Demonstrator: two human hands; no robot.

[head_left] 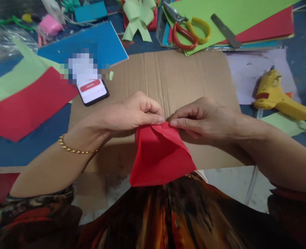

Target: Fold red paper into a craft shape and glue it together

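A folded red paper piece [163,155], shaped like a small bag or pouch, hangs between my hands over the near edge of the cardboard. Its far edge is gathered into overlapping folds. My left hand [145,110] pinches that folded edge between thumb and fingers from the left. From the right, my right hand [194,117] pinches the same edge, its thumb close to the left one. The wider end of the red paper points toward my body. Whatever lies inside the folds is hidden.
Brown cardboard [207,79] lies under my hands. A phone [94,91] sits at the left, near red paper [30,103]. Scissors [185,43] and a metal strip [225,30] rest on green sheets behind. A yellow glue gun [269,91] is at the right; a green paper bow [139,15] stands behind.
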